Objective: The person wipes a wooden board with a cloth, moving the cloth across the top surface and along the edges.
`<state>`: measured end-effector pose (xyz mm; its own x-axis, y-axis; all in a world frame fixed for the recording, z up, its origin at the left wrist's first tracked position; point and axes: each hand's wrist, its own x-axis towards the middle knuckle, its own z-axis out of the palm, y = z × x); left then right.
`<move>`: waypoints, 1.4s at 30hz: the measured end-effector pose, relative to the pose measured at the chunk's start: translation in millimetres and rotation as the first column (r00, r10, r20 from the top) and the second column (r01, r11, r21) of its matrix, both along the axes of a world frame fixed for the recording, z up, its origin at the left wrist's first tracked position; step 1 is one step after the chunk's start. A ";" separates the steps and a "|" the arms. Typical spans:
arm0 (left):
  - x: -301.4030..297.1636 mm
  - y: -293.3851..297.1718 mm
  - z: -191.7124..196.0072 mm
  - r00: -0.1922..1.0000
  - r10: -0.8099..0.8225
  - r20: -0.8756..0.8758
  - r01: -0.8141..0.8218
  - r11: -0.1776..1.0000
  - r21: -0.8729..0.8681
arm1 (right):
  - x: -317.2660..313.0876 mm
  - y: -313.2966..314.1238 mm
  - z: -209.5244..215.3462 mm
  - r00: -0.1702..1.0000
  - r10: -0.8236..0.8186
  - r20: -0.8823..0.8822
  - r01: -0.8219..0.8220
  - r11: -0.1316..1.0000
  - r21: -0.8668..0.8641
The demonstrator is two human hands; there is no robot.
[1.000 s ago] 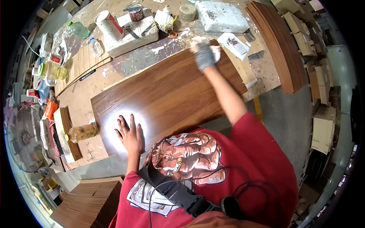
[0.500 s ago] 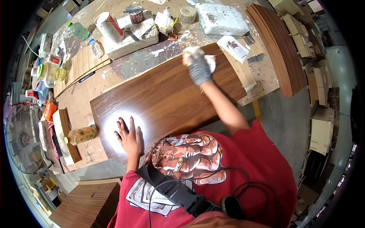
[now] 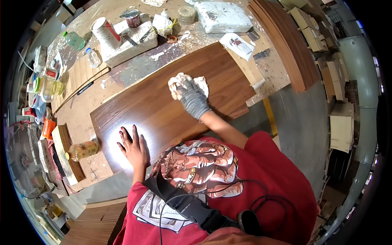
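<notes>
A dark brown wood-grain board [image 3: 143, 98] lies slantwise across the workbench, a bright glare on its near left corner. On that corner my bare left hand [image 3: 135, 151] rests flat, fingers spread. My right hand [image 3: 192, 100], in a grey glove, is pressed onto a crumpled whitish rag [image 3: 202, 85] over the board's middle. Bunched folds of the rag stick out around the gloved fingers, which are curled over it.
Behind the board are a white paint-spattered block [image 3: 222, 18], a paper cup [image 3: 105, 32] and a small paint tin [image 3: 133, 19]. Long brown strips [image 3: 286, 45] lie stacked on the right. A bottle of yellowish liquid [image 3: 83, 150] and a fan [image 3: 25, 159] stand left.
My right hand has swept the rag from the board's far edge back toward me and to the left. My left hand stays flat on the same corner. The view has shifted slightly.
</notes>
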<state>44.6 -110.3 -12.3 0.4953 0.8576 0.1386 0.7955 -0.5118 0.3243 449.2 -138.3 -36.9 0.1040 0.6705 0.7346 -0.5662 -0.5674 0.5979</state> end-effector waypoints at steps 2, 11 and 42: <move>-3.7 0.5 -1.3 1.000 0.021 -0.020 -0.021 1.000 -0.002 | 13.3 -33.2 12.4 0.399 0.508 -0.763 -0.407 0.844 0.349; -1.4 21.5 -17.2 0.996 -0.006 -0.083 0.012 0.997 0.071 | 39.6 -162.2 31.9 -0.136 0.949 -0.284 0.070 0.295 0.953; -7.0 44.1 -30.0 0.981 -0.120 0.150 0.119 0.993 0.015 | -54.8 -90.2 4.8 -0.017 0.264 0.964 0.800 0.582 -0.145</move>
